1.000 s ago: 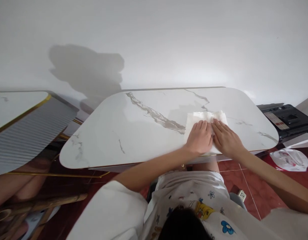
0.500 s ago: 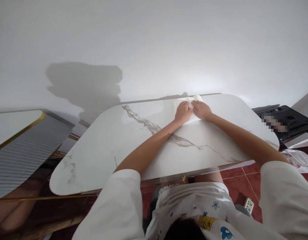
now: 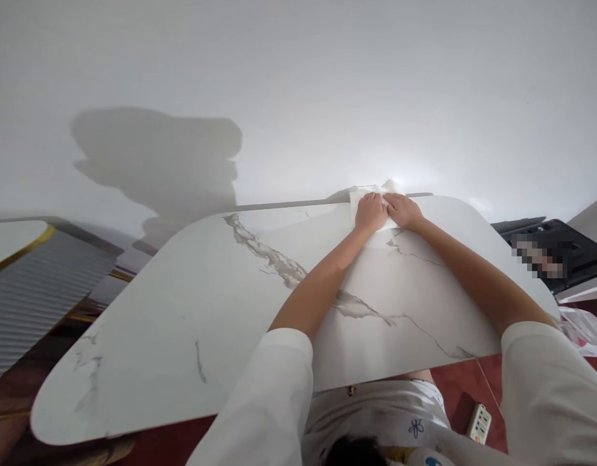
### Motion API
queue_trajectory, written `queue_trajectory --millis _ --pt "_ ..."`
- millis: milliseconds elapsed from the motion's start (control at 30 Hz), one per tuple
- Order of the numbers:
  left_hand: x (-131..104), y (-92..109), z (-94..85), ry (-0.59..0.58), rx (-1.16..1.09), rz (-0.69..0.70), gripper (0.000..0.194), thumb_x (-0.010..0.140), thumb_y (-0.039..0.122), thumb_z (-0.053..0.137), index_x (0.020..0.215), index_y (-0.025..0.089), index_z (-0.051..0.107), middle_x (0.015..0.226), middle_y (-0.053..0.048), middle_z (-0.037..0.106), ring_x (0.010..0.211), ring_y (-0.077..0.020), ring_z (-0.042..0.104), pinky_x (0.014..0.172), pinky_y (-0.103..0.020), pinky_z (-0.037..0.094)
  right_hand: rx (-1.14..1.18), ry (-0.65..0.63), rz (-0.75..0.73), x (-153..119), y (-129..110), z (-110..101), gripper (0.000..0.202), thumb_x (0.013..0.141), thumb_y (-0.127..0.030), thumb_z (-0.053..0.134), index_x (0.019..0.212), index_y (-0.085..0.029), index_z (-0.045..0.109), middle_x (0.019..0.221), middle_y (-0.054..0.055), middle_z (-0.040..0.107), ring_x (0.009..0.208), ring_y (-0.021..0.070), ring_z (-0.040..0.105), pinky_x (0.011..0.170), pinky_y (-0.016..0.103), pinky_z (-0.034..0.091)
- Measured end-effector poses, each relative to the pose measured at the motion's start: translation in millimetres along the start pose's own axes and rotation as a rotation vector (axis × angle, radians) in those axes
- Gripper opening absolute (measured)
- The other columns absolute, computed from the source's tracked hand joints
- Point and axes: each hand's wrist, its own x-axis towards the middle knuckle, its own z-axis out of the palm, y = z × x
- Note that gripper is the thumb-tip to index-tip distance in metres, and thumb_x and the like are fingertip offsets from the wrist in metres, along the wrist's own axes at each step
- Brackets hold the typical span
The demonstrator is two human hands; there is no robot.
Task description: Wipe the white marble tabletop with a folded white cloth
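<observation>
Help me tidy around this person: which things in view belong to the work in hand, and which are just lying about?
In use:
- white cloth, under left hand and right hand
- marble-patterned tabletop

Apparently lying about:
- black case
- plastic bag
- power strip, on the red floor

Sheet (image 3: 359, 198), 1 o'clock: middle hidden beneath left hand (image 3: 372, 212) and right hand (image 3: 403, 210); paper or fabric, cannot tell.
Bench (image 3: 147, 323), near edge: partly behind left sleeve (image 3: 271, 388) and right sleeve (image 3: 541, 382).
Case (image 3: 582, 259), 3 o'clock: patch pixelated; right end cut off.
Bag (image 3: 585, 329), 4 o'clock: right side cut off; contents unclear.
Cabinet (image 3: 46, 285), 9 o'clock: left side cut off.
Hair (image 3: 355, 452), 6 o'clock: cut off below.
</observation>
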Motion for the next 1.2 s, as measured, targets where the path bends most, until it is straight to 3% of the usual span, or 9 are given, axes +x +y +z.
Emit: queue_trajectory --millis 233,433,833,1067,1200 --pt "-8.9 9.2 -0.6 -0.036 0.087 0.079 0.024 0.091 0.012 0.036 0.105 0.01 0.056 0.112 -0.016 0.061 0.112 -0.0279 0.052 0.097 -0.037 0.037 -0.048 -0.02 0.005 -12.5 -2.1 -4.2 0.042 0.091 -0.018 0.035 0.127 -0.015 0.058 0.138 0.009 0.055 0.128 0.0259 0.049 0.107 0.041 0.039" --pt "-36.0 27.3 -14.5 -0.075 0.086 0.093 0.022 0.09 0.012 0.038 0.104 0.01 0.055 0.11 -0.016 0.06 0.11 -0.0278 0.052 0.095 -0.037 0.038 -0.056 -0.006 -0.027 -44.3 -14.1 -15.5 0.042 0.09 -0.016 0.035 0.125 -0.015 0.058 0.136 0.009 0.058 0.126 0.0249 0.051 0.107 0.041 0.038" --pt "-133.4 56.6 -59.8 -0.169 0.17 0.2 0.023 0.089 0.014 0.039 0.104 0.008 0.055 0.107 -0.018 0.058 0.102 -0.0299 0.052 0.088 -0.04 0.042 -0.096 -0.008 -0.077 -140.1 -69.5 -39.9 0.045 0.091 -0.019 0.035 0.13 -0.009 0.056 0.137 0.012 0.057 0.128 0.024 0.05 0.111 0.038 0.035" --pt "-199.5 54.7 -84.6 -0.134 0.123 0.275 0.026 0.084 0.016 0.044 0.106 0.008 0.056 0.107 -0.018 0.057 0.104 -0.0316 0.052 0.091 -0.044 0.044 -0.114 0.008 -0.086 -199.9 -124.5 -51.4 0.049 0.089 -0.021 0.038 0.132 -0.002 0.054 0.138 0.018 0.054 0.13 0.0267 0.048 0.112 0.042 0.035" --pt "-232.4 58.5 -93.3 -0.068 0.099 0.26 0.033 0.084 0.016 0.041 0.113 0.006 0.053 0.113 -0.021 0.055 0.112 -0.0325 0.05 0.098 -0.047 0.042 -0.087 0.009 -0.131 -223.1 -141.7 -56.1 0.051 0.09 -0.022 0.038 0.133 0.0 0.053 0.139 0.02 0.053 0.131 0.0273 0.047 0.113 0.042 0.035"
